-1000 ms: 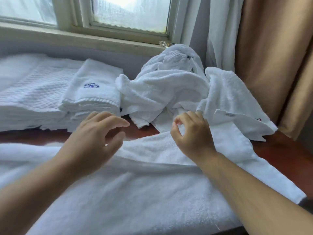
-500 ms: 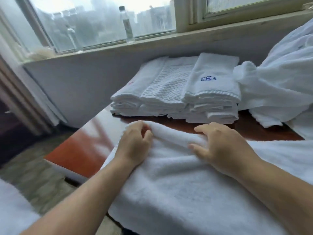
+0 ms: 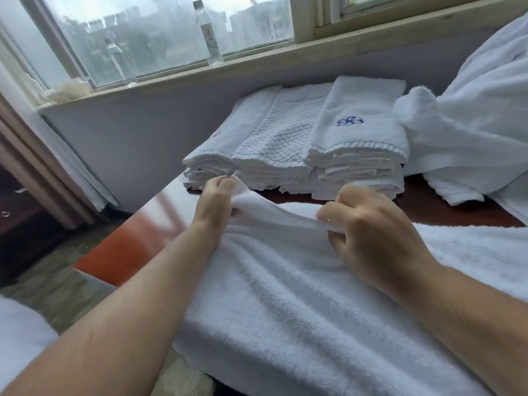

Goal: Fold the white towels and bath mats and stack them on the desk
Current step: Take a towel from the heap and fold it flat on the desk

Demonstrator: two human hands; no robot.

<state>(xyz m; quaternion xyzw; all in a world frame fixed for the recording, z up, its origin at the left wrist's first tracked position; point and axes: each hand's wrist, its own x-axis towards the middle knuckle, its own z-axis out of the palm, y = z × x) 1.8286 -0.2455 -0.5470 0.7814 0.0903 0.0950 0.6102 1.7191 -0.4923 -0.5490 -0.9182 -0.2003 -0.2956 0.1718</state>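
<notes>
Towel [image 3: 285, 295]: white terry with a plush nap and no mark showing. It lies flat on the desk [image 3: 134, 241], under and in front of both hands, and its near part hangs over the desk's near edge. Its long axis runs sideways, from the left hand's side past the right hand and out of view. The short end is at the left hand.

The far edge is raised off the desk into a taut ridge between the two hands, with soft creases fanning toward the person.

Left hand [image 3: 214, 201]: fingers curled, pinching the far corner of the towel.
Right hand [image 3: 371, 227]: thumb and curled fingers pinching the same far edge further along.

Just beyond the hands is a folded stack of three side-by-side piles. Beyond the left hand is a plain towel with a small red mark [image 3: 217, 150]. Between the hands is a waffle-weave bath mat [image 3: 280, 132]. Beyond the right hand is a towel with a blue monogram [image 3: 360, 130] and a ribbed hem facing the person.

Beyond and outward of the right hand is a loose heap of white towels [image 3: 471, 132], crumpled and touching the monogram pile.

Well beyond the left hand, on the windowsill [image 3: 257, 57], stand two clear bottles, one tall [image 3: 210, 35] and one fainter [image 3: 120, 61]. I cannot tell their contents.
</notes>
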